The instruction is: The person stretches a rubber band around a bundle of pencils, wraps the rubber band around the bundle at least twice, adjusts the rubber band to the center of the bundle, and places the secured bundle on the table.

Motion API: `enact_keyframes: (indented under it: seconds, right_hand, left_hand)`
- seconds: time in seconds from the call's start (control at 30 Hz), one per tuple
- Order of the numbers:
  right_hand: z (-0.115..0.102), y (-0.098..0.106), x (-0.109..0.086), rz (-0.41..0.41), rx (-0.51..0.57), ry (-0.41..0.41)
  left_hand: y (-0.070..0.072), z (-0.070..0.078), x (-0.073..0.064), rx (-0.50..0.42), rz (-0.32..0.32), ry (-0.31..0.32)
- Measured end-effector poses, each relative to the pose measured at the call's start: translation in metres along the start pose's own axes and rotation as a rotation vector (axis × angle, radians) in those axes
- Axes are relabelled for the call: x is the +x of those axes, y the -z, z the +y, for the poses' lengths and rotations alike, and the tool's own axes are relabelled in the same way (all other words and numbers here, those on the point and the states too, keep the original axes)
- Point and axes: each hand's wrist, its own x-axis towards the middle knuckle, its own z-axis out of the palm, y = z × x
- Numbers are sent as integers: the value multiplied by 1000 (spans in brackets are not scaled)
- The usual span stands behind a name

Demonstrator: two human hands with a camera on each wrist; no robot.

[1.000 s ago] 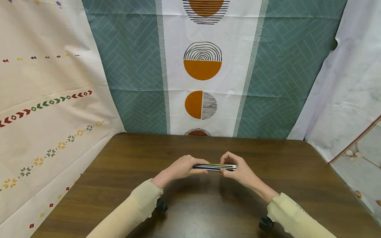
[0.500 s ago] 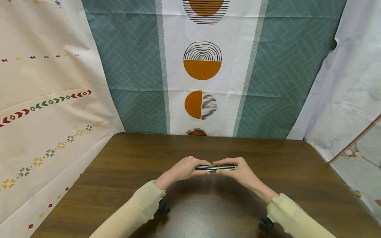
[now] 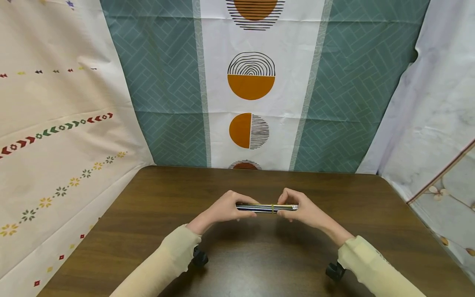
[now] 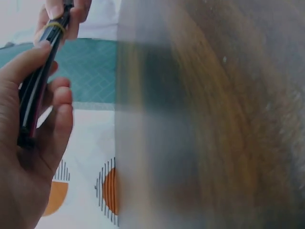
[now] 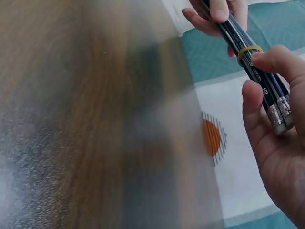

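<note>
A bundle of dark blue striped pencils is held level above the table, with a yellow rubber band around it. My left hand grips the bundle's left end between thumb and fingers. At the other end my right hand pinches the pencils just beyond the band. Silver ferrules and pale erasers show at that end in the right wrist view, where the right thumb lies close by the rubber band. In the left wrist view, the left palm partly hides the pencils.
Beneath both hands lies a brown wooden table. A green and white patterned cloth hangs at its far edge. Printed cloths border the left side and the right side.
My right fingers reached left along the bundle to near the left hand, then drew back to its right end. My left hand has shifted slightly left, and more of the pencils shows between the hands.
</note>
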Motion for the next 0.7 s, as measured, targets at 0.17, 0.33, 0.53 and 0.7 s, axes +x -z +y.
enact_keyframes:
  seconds: [0.17,0.33,0.53,0.7]
  right_hand:
    - [-9,-4,3,-8,-20,35]
    - [-10,-12,7,21,-16,56]
    - [-10,-16,6,50,16,41]
    - [-11,-16,4,75,15,7]
  left_hand:
    - [-3,-1,-4,-123,38,-2]
    - [-3,0,-5,-132,50,-9]
    - [-3,1,-4,-144,50,-8]
    - [-2,1,-3,-140,48,-3]
